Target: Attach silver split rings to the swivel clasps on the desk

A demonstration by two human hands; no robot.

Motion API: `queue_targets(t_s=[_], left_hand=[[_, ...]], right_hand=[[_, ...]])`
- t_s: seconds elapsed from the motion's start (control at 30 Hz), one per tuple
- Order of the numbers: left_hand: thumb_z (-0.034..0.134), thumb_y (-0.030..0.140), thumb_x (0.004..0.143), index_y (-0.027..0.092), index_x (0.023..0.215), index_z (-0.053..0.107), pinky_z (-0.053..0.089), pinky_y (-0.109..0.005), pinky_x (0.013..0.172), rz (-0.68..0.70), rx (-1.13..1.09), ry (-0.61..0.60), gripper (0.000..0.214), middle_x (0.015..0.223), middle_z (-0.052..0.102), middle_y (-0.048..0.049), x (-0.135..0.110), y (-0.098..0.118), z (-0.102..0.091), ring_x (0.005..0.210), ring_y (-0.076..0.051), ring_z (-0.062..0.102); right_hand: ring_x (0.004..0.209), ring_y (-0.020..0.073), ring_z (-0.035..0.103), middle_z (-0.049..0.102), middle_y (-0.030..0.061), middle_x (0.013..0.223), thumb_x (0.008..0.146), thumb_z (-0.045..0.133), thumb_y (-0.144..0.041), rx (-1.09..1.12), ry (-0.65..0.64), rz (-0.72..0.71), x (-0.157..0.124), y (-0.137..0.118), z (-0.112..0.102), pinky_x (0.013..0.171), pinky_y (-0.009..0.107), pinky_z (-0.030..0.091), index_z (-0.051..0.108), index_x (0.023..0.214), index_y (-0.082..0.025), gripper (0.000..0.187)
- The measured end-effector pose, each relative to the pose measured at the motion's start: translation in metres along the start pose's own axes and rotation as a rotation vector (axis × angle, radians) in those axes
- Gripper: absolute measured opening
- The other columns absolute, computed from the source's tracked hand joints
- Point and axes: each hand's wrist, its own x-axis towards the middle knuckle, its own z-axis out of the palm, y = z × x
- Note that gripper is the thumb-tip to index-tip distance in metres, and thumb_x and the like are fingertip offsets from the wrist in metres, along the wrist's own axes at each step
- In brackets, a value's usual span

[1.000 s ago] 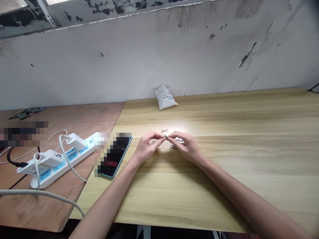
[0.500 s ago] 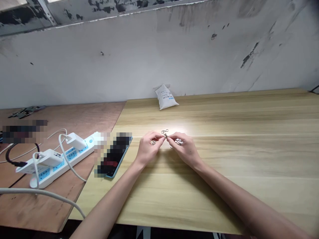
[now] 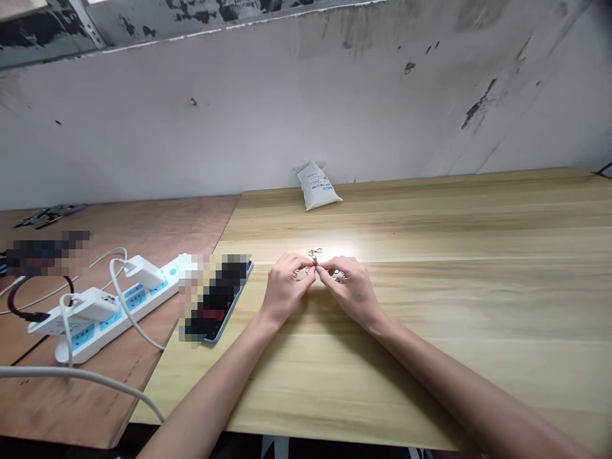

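My left hand (image 3: 285, 285) and my right hand (image 3: 352, 288) meet above the wooden table, thumbs and fingertips pinched together. Between them is a small metal keychain (image 3: 315, 256), whose clasp-like end sticks up past the fingertips. Both hands grip it, though its exact joint is hidden by the fingers. Through the curl of my left hand some thin metal rings (image 3: 300, 274) show. More small metal pieces (image 3: 340, 276) appear behind the fingers of my right hand; whether these are held or lie on the table I cannot tell.
A white labelled packet (image 3: 319, 187) lies near the wall. Left of my hands is a phone (image 3: 225, 299), partly blurred out. A white power strip (image 3: 136, 309) with plugged-in chargers and cables rests on the brown board (image 3: 191, 220), and a thick cable (image 3: 86, 376) crosses at lower left.
My fingertips have drawn slightly closer around the keychain, and my right hand has shifted a little left. The view has moved very slightly.
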Motion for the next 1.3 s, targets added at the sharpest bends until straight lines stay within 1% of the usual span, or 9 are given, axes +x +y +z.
queue_targets(t_s=[0.23,0.43,0.57,0.7,0.97,1.13,1.2,1.27,1.3], left_hand=[[0.062,0.015,0.083,0.02,0.086,0.068,0.052,-0.033,0.079,0.104,0.105,-0.008,0.008,0.09,0.072,-0.0036,0.0,-0.004,-0.004,0.087,-0.02,0.066],[0.06,0.013,0.084,0.019,0.082,0.064,0.05,-0.032,0.075,0.139,0.225,-0.03,0.007,0.085,0.07,-0.0038,0.001,-0.006,-0.006,0.083,-0.02,0.064],[0.057,0.015,0.086,0.019,0.085,0.064,0.048,-0.032,0.076,0.16,0.287,-0.044,0.008,0.087,0.069,-0.0042,0.004,-0.01,-0.01,0.086,-0.02,0.062],[0.057,0.013,0.086,0.019,0.086,0.064,0.047,-0.032,0.077,0.196,0.361,-0.082,0.009,0.089,0.07,-0.0036,0.005,-0.013,-0.015,0.088,-0.02,0.062],[0.056,0.012,0.087,0.019,0.086,0.064,0.048,-0.035,0.076,0.277,0.454,-0.17,0.011,0.092,0.07,-0.0059,0.005,-0.005,-0.01,0.091,-0.023,0.062],[0.058,0.011,0.085,0.02,0.081,0.066,0.043,-0.048,0.094,0.309,0.494,-0.093,0.012,0.108,0.071,-0.0086,0.003,-0.002,-0.005,0.115,-0.031,0.057],[0.057,0.012,0.086,0.02,0.078,0.067,0.038,-0.053,0.102,0.34,0.535,-0.053,0.015,0.116,0.069,-0.008,0.003,-0.002,-0.004,0.123,-0.031,0.053],[0.057,0.012,0.086,0.02,0.075,0.067,0.032,-0.056,0.107,0.373,0.573,-0.021,0.016,0.122,0.067,-0.0077,0.002,-0.001,-0.004,0.129,-0.032,0.049],[0.057,0.013,0.086,0.02,0.075,0.067,0.029,-0.057,0.109,0.384,0.584,-0.009,0.016,0.124,0.065,-0.0079,0.002,-0.001,-0.004,0.131,-0.032,0.047]], right_hand=[[0.067,0.018,0.062,0.071,0.0019,0.073,0.089,0.058,-0.022,0.003,-0.013,-0.017,-0.001,-0.001,0.002,0.071,0.035,0.044,0.067,0.078,-0.022,0.014],[0.066,0.0169,0.063,0.071,0.0013,0.074,0.09,0.058,-0.021,-0.01,-0.029,-0.031,0.0,-0.001,0.002,0.072,0.035,0.044,0.068,0.081,-0.022,0.013],[0.074,0.0188,0.062,0.071,0.0043,0.083,0.089,0.056,-0.019,-0.097,-0.072,-0.056,0.004,0.008,-0.006,0.07,0.033,0.046,0.067,0.086,-0.021,0.011],[0.073,0.0189,0.061,0.067,0.005,0.079,0.09,0.055,-0.022,-0.119,-0.102,-0.075,0.009,0.014,-0.017,0.068,0.031,0.046,0.065,0.079,-0.021,0.014],[0.07,0.0182,0.064,0.071,0.0041,0.077,0.089,0.06,-0.033,0.119,-0.061,0.177,0.011,0.008,-0.016,0.067,0.031,0.049,0.067,0.077,-0.02,0.019],[0.067,0.0187,0.063,0.07,0.0046,0.073,0.09,0.058,-0.039,0.143,-0.134,0.276,0.01,0.01,-0.016,0.062,0.031,0.049,0.067,0.075,-0.019,0.026],[0.076,0.0215,0.065,0.071,0.0064,0.08,0.09,0.057,-0.038,0.122,-0.129,0.267,0.009,0.013,-0.016,0.066,0.034,0.051,0.066,0.076,-0.02,0.025],[0.099,0.0265,0.064,0.071,0.0099,0.094,0.089,0.058,-0.038,0.077,-0.095,0.225,0.009,0.014,-0.014,0.077,0.039,0.051,0.066,0.073,-0.02,0.025],[0.111,0.0288,0.059,0.07,0.0114,0.102,0.088,0.059,-0.038,0.055,-0.078,0.204,0.008,0.015,-0.013,0.084,0.042,0.05,0.065,0.072,-0.021,0.025]])
